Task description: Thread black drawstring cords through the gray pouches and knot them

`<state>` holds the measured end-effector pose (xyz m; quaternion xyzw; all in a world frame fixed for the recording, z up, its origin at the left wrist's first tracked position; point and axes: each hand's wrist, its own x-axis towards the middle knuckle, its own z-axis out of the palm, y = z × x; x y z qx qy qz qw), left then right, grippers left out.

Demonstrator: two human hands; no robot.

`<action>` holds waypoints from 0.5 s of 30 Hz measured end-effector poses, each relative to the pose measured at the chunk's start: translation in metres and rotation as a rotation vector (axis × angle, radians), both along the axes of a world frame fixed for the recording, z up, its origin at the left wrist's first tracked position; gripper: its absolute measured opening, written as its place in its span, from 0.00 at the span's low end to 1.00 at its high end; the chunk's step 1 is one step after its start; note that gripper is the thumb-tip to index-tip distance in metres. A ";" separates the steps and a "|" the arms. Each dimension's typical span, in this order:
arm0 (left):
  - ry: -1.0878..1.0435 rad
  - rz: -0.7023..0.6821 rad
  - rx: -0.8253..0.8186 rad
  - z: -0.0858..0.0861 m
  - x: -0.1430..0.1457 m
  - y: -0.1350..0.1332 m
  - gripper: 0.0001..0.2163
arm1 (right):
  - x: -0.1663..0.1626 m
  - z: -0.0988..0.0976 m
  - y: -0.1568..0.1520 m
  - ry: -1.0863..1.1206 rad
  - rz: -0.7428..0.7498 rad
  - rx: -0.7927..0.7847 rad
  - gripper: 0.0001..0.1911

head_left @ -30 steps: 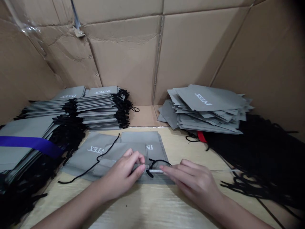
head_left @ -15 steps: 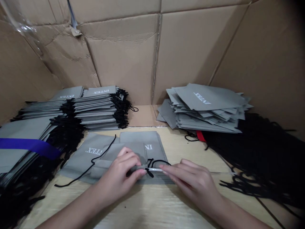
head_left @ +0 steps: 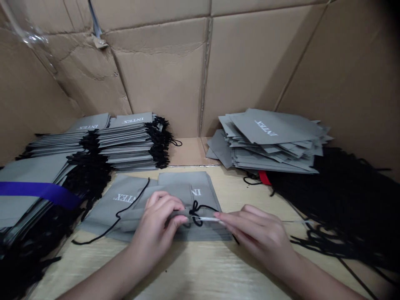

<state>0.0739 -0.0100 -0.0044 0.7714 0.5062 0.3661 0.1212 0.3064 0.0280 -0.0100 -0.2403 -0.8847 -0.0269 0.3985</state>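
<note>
My left hand pinches the edge of a grey fabric pouch between thumb and fingers. My right hand grips a thin, whitish rod-like tool, whose exact kind I cannot make out. The tool's tip meets a small loop of black cord at the pouch's edge, just right of my left fingertips. Another length of black cord trails over the pouch toward the left. Under the held pouch lie more grey pouches with white INTEX lettering, partly covered by my left hand.
Corded grey pouches stand in stacks at the back left, and a bundle with a blue band is nearer. A loose pile of pouches sits back right beside a mass of black cords. Cardboard walls surround the table.
My right hand and the tool have shifted slightly right, away from my left fingers. The black cord at the pouch's edge now shows as an open loop at the tool's tip.
</note>
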 end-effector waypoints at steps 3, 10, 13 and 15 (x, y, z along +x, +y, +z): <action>-0.043 0.044 -0.002 -0.003 0.000 0.002 0.04 | -0.001 0.001 -0.001 0.010 0.003 -0.022 0.10; 0.125 0.038 0.090 -0.008 -0.002 0.001 0.08 | -0.001 -0.006 -0.002 -0.034 -0.006 -0.007 0.10; 0.218 0.055 0.098 -0.007 -0.002 -0.001 0.09 | 0.000 -0.008 -0.003 -0.062 0.007 0.009 0.12; 0.210 0.036 0.082 -0.007 0.000 -0.002 0.09 | -0.001 -0.008 -0.004 -0.048 0.008 0.006 0.12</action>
